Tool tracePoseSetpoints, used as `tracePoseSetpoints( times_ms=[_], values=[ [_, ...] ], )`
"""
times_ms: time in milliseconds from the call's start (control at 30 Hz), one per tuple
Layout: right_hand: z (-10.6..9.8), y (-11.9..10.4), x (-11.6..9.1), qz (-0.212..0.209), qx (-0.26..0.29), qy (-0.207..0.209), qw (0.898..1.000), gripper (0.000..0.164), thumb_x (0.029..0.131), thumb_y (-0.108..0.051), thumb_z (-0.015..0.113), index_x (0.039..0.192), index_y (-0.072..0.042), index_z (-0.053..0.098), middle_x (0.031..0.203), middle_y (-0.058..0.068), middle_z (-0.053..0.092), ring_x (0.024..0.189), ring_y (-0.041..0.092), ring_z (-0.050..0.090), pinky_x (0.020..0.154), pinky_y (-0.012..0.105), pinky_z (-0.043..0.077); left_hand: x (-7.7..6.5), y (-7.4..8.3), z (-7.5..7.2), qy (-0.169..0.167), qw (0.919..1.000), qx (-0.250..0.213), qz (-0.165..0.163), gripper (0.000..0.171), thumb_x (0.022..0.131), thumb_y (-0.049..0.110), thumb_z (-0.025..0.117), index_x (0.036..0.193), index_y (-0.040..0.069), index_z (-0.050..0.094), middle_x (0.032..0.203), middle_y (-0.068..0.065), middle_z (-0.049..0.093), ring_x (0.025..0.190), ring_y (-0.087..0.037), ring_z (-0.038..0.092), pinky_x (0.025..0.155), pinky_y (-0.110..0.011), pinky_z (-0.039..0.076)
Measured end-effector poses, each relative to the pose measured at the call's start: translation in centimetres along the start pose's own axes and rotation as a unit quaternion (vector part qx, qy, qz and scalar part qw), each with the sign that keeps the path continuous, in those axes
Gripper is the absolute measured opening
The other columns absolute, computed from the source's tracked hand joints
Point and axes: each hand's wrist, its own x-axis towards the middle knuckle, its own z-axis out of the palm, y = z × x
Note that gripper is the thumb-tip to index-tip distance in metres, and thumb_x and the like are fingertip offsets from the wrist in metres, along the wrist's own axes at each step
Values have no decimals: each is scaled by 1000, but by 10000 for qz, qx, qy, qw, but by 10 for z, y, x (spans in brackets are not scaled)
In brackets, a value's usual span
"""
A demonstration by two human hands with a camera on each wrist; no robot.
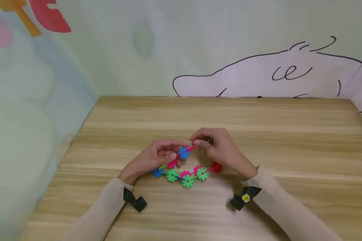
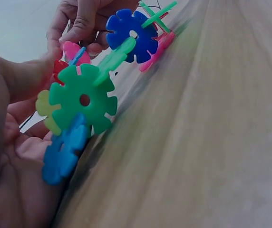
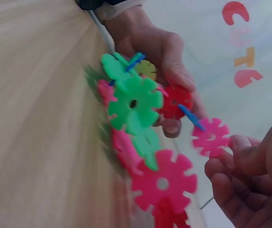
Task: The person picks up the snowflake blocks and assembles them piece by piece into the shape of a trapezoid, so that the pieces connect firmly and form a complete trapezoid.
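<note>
A chain of slotted plastic snowflake discs curves between the two hands. My left hand [image 1: 157,156] holds its raised end, thumb on a red disc [image 3: 176,101]. A blue disc [image 1: 183,153] joins that red disc to a pink disc [image 3: 211,137]. Thumb and fingertips of my right hand [image 1: 220,144] pinch the pink disc's edge. A yellow-green disc [image 3: 146,70] sits by the left palm. Below run a green disc [image 1: 172,175], another green disc [image 1: 187,181] and a third green disc [image 1: 202,173], ending at a red disc [image 1: 217,167] on the right.
The chain's lower part lies along the wooden table [image 1: 181,214]. Pink discs [image 1: 185,174] show behind the green ones. A pale wall [image 1: 123,50] with cartoon drawings rises behind the table. Black wrist cameras [image 1: 135,199] sit on both sleeves.
</note>
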Motion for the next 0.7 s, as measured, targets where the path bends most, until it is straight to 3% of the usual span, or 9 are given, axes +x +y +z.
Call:
tracePoseSetpoints(
  times_ms=[133,333,500,700],
  values=[
    [-6,0,1,21,-534,-251,9983,9,101,-4,72,103,-7,80,91,5,79,78,16,65,68,24,53,1,0,-1,-14,10000,23,14,39,108,15,64,146,10,64,127,-14,70,101,-20,74,93,-25,60],
    [-6,-2,3,-132,-1219,-1142,9859,4,97,-5,78,99,-7,80,88,1,79,75,9,61,71,23,54,1,-1,-3,0,10000,34,93,40,108,17,64,147,9,63,129,-14,70,105,-20,72,93,-24,59],
    [-7,-1,4,-39,-1278,-1738,9764,3,96,-9,81,98,-7,79,84,-2,77,72,5,60,69,20,54,2,1,-5,34,9999,93,49,40,108,17,65,147,10,64,137,-14,69,112,-21,70,98,-24,59],
    [-11,1,-2,-22,-1006,-2231,9696,14,93,-5,82,106,-10,82,80,-5,72,73,3,60,68,20,54,0,2,0,-40,10000,-29,43,40,108,15,63,148,8,62,132,-19,69,103,-20,76,97,-24,60]
  ],
)
